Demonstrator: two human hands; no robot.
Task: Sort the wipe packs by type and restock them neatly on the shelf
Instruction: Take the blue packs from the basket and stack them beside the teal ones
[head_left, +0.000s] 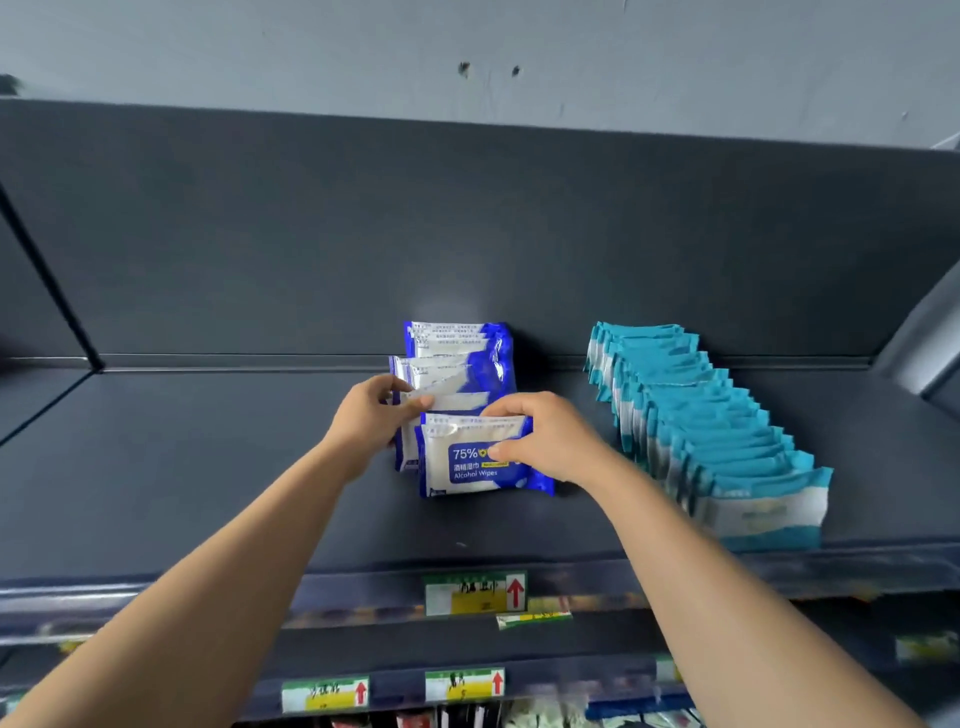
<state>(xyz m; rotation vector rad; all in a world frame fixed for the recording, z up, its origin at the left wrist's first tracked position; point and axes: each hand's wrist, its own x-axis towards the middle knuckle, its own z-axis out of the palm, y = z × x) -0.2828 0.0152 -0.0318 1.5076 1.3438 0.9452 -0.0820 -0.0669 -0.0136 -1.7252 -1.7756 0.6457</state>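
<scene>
On the dark matte shelf (208, 467), the right hand (545, 441) grips the glossy, flat front blue pack (467, 470). The left hand (374, 415) pinches the next pack (457, 401) behind it. Crinkly teal packs (701, 410) stand in a row nearby.

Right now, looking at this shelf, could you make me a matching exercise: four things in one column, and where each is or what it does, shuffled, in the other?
1. left hand
2. right hand
3. teal packs
4. upper price tag

A. on the front edge of the shelf
B. grips the front blue pack
C. in a row, right of the blue ones
D. pinches the rear blue packs

Pairs: 1-D, 2-B, 3-C, 4-A.
</scene>
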